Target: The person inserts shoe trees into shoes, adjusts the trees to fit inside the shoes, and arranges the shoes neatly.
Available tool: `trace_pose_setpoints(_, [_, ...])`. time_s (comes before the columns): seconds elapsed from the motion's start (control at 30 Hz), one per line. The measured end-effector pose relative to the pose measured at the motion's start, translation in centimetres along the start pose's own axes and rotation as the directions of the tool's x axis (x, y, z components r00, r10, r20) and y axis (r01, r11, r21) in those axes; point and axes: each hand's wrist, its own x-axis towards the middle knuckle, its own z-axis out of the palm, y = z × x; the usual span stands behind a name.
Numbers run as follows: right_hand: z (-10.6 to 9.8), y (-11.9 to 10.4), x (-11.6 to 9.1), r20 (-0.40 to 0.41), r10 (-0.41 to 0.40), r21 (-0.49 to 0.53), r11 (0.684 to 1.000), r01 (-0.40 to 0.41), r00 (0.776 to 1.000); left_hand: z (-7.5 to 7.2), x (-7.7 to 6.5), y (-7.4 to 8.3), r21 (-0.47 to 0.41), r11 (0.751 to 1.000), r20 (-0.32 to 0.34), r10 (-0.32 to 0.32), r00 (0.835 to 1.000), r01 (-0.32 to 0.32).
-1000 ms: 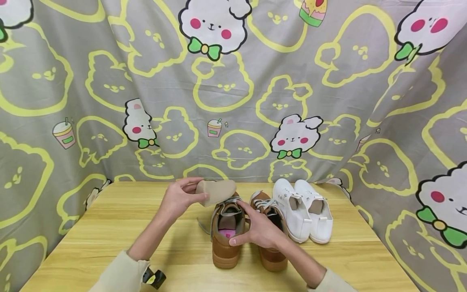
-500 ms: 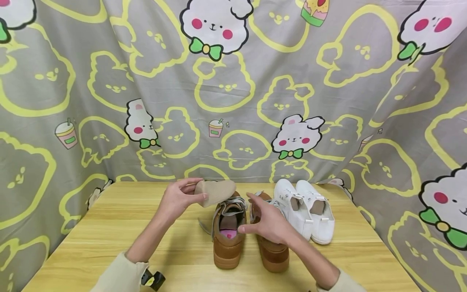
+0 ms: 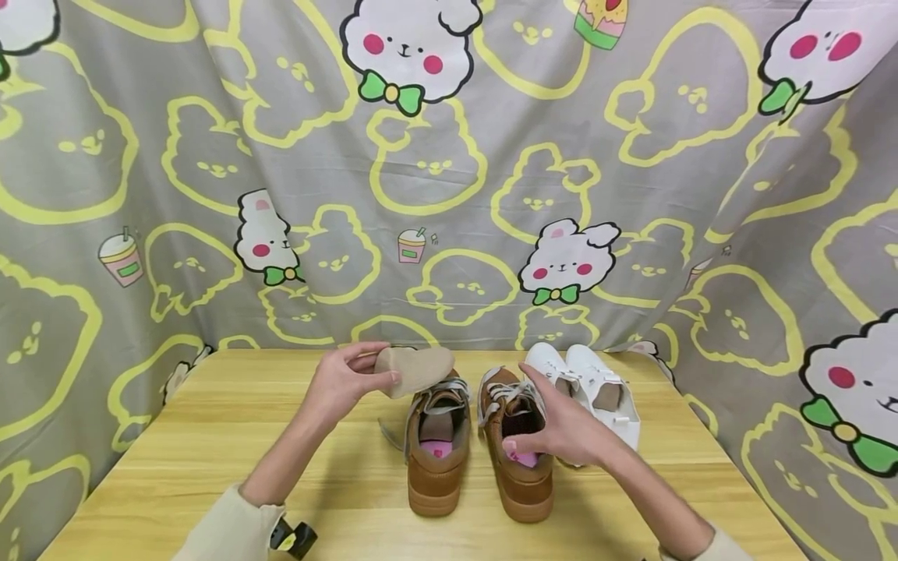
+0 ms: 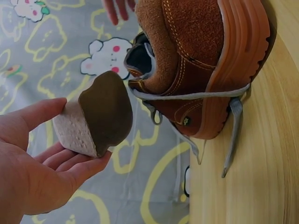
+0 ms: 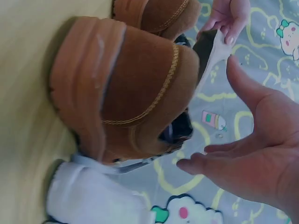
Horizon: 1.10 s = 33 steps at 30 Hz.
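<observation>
My left hand point(image 3: 342, 383) pinches a beige, hollow, shell-like shoe insert point(image 3: 422, 368) between thumb and fingers, above the toe of the left brown shoe point(image 3: 436, 479). In the left wrist view the insert point(image 4: 108, 114) shows a dark brown inside and a pale rough edge. My right hand point(image 3: 571, 425) hovers over the right side of the right brown shoe point(image 3: 522, 487), thumb and fingers spread, holding nothing. In the right wrist view a gap shows between this hand point(image 5: 266, 135) and the shoe point(image 5: 145, 84). Both brown shoes have grey laces and pink inside the heel.
A pair of white shoes point(image 3: 620, 413) stands right of the brown pair, partly behind my right hand. All stand on a wooden table point(image 3: 281, 444). A grey curtain with yellow cartoon outlines point(image 3: 449, 179) rises behind and on both sides. The left brown shoe's loose lace point(image 4: 236, 135) hangs onto the table.
My right hand has moved right, from the left brown shoe to over the right brown shoe. My left hand stays in place with the insert.
</observation>
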Motion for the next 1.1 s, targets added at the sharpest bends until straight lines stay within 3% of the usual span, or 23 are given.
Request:
trace_pose_setpoints(0.4, [0.8, 3.6, -1.4, 0.154, -0.075, 0.163, 0.985, 0.049, 0.985, 0.3, -0.1, -0.3, -0.008, 1.000, 0.011, -0.011, 1.000, 0.011])
trace_pose_setpoints(0.83, [1.4, 4.8, -1.3, 0.154, -0.061, 0.251, 0.968, 0.020, 0.986, 1.4, -0.8, 0.4, -0.059, 0.998, 0.053, -0.024, 0.998, 0.027])
trace_pose_setpoints(1.1, [1.7, 5.0, -1.3, 0.117, -0.049, 0.206, 0.978, 0.024, 0.992, 2.9, -1.7, 1.6, -0.078, 0.997, 0.132, 0.002, 0.991, 0.008])
